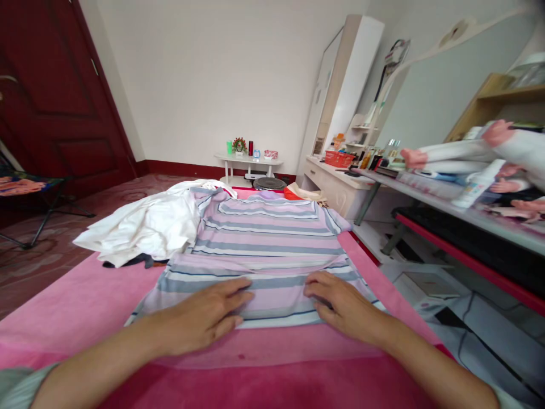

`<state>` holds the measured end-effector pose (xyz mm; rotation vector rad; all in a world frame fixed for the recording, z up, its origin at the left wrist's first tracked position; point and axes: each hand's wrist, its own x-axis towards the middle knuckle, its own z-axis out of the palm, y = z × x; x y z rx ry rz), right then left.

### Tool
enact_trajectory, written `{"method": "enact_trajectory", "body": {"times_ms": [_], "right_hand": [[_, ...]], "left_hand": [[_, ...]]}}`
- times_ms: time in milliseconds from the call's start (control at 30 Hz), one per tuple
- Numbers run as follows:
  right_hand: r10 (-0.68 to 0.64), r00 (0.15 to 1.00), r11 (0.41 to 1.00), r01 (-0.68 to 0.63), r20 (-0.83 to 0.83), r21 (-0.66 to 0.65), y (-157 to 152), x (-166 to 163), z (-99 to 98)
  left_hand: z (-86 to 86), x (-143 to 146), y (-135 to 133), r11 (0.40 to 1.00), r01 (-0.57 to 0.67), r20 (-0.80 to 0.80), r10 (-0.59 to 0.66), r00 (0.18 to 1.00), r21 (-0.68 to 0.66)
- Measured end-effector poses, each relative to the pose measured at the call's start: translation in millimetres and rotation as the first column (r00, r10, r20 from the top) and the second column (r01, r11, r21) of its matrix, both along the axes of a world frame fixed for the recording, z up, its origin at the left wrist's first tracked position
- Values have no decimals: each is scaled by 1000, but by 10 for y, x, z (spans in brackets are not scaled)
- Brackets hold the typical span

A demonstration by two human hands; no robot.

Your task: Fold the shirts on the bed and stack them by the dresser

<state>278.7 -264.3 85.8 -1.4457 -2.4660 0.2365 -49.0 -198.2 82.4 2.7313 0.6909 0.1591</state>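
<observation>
A striped shirt (pixel 264 238) in lilac, white and grey-blue lies spread flat on a pink cover (pixel 76 307). My left hand (pixel 204 315) rests palm down on the shirt's near hem, fingers stretched out and pointing right. My right hand (pixel 340 304) lies flat on the same hem a little to the right, fingers pointing left. The fingertips of both hands sit a short way apart near the middle of the hem. Neither hand holds anything.
A heap of white clothes (pixel 145 227) lies at the shirt's left edge. A desk (pixel 447 204) with bottles and dolls runs along the right. A small white table (pixel 249 162) stands at the far wall. A dark red door (pixel 55 96) is at the left.
</observation>
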Motion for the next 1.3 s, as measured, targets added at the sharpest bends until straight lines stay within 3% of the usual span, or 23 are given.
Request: {"method": "enact_trajectory", "body": {"times_ms": [167,333,400,500,567,767,967,1100,1300], "right_hand": [[-1,997,1000,-1,78,17,422,197,-146],[-286,949,956,274,132,100,567,406,-310],[-255,962,962,243,95,126,479,295,-340],[-78,995,996,76,57,37,318,76,-356],[-35,997,998,38,66,-50,260,44,-376],[-298,946,953,303,126,-25,238,611,-547],[-384,922,916,374,48,146,131,1001,-640],[-488,873,841,475,-19,260,93,1138,-590],[-646,762,756,626,58,191,61,1167,-469]], "left_hand": [[-190,230,395,998,-55,-28,55,998,-9],[-331,272,670,930,-327,-26,336,942,167],[-377,335,588,922,-310,44,309,950,233],[-430,437,387,968,-90,75,75,994,233],[-459,441,308,981,-7,39,-1,999,195],[-525,53,428,979,-119,-6,122,993,163],[-527,-314,422,970,-171,-3,174,985,173],[-459,-368,337,971,-188,39,184,982,148],[-369,-237,521,946,-294,166,270,948,140]]}}
